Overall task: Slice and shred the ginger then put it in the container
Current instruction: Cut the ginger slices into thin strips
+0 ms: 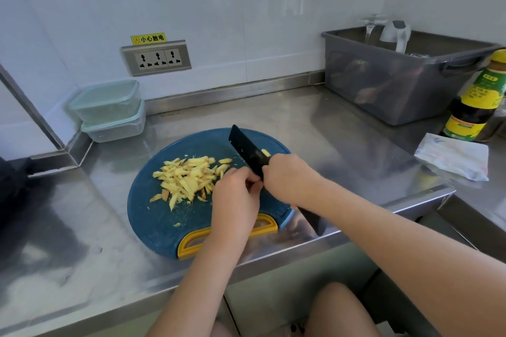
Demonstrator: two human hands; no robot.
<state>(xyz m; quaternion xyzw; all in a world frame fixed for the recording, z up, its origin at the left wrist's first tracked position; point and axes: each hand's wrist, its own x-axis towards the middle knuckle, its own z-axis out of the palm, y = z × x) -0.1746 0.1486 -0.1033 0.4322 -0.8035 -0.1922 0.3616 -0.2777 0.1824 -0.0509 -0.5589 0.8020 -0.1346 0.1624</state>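
Right hand (pixel 287 175) closed around black knife (pixel 247 150) where blade meets handle; handle end sticks out under the forearm. One ginger bit stuck to the blade. Left hand (pixel 236 197) curled, fingertips pinched at the blade's lower edge; whatever it grips is hidden, can't tell. Shredded ginger (pixel 186 176) piled on blue cutting board (pixel 153 216) on steel tabletop (pixel 328 123). Two stacked lidded containers (pixel 109 111) at back left corner, well apart from board. Bottle at right cut off by frame.

Yellow sticker (pixel 148 38) above the wall socket (pixel 156 58) reads "小心触电".
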